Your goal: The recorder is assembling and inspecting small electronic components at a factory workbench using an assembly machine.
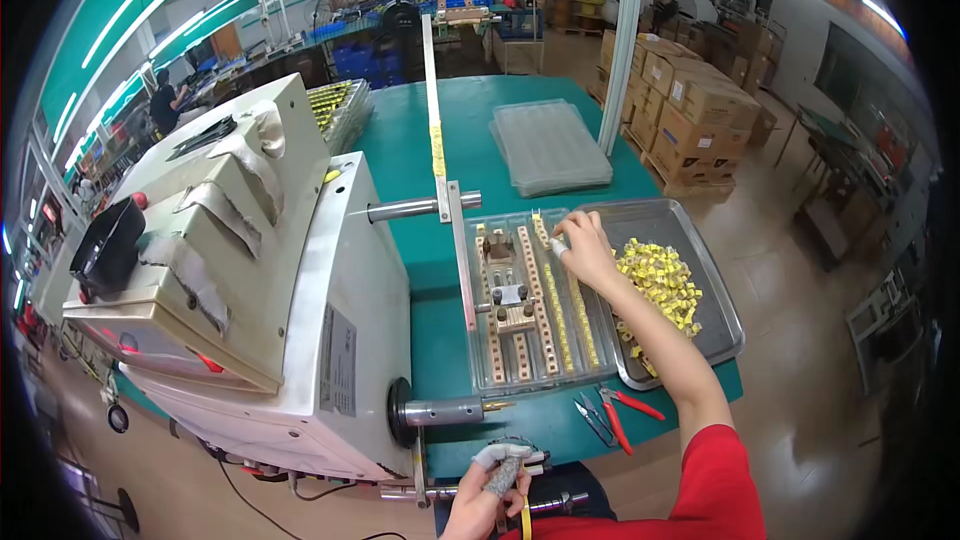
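My right hand (588, 245) reaches to the far right part of a clear plastic tray (484, 376), its fingertips pinched together over a row of small yellow bobbin-like parts (560, 315). What sits between those fingertips is hidden. Pale wraps cover some fingers. Down at the lower middle, my left hand (488, 495) is curled closed beside a metal shaft near the table's front edge. I cannot make out what it grips. Brown perforated strips (535, 290) and a metal-and-wood fixture (510, 295) lie in the tray.
A metal tray (722, 325) right of the clear one holds a heap of yellow parts (660, 285). Red-handled pliers (618, 420) lie in front. A large white machine (365, 310) with protruding shafts stands left. Stacked clear trays (552, 145) sit farther back; cartons (700, 105) stand beyond.
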Tool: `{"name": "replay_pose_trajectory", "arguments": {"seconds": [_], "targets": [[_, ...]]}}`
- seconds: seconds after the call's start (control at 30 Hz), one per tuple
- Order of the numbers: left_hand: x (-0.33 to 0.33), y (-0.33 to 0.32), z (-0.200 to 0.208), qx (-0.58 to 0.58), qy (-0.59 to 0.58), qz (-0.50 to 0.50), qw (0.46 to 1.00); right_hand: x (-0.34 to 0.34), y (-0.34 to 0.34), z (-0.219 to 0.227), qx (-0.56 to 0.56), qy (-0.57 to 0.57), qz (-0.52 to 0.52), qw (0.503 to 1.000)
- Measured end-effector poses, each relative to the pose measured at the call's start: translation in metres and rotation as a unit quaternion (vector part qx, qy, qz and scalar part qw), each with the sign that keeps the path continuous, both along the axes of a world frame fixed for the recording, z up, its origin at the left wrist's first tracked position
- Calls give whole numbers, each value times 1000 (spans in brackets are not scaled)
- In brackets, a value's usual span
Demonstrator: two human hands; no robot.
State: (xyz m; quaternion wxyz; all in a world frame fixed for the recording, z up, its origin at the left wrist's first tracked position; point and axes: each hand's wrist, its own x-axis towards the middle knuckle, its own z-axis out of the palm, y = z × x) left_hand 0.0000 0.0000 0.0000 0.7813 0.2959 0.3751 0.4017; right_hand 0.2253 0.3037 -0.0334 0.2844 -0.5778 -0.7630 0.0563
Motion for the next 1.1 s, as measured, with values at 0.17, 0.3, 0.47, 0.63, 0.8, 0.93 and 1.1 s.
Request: {"name": "replay_pose_trajectory", "arguments": {"seconds": [0.17,0.3,0.47,0.63,0.8,0.93,1.1], "targets": [[10,-1,16,-33,36,112,992,-15,0,3,106,-75,-5,991],[5,-6,14,-46,17,81,996,-13,5,-8,107,-85,-6,991],[-1,-6,-8,-1,-74,50,996,-11,-26,16,97,-2,-8,995],[2,2,3,-17,-154,66,986,-12,-100,50,126,82,9,989],[7,18,-9,-103,-291,-84,947,-23,-188,54,-122,400,206,884],[15,24,-4,-158,-348,-117,917,-35,-232,36,-282,567,301,713],[18,3,-9,-164,-340,-118,919,-30,-253,27,-286,569,326,699]]}}
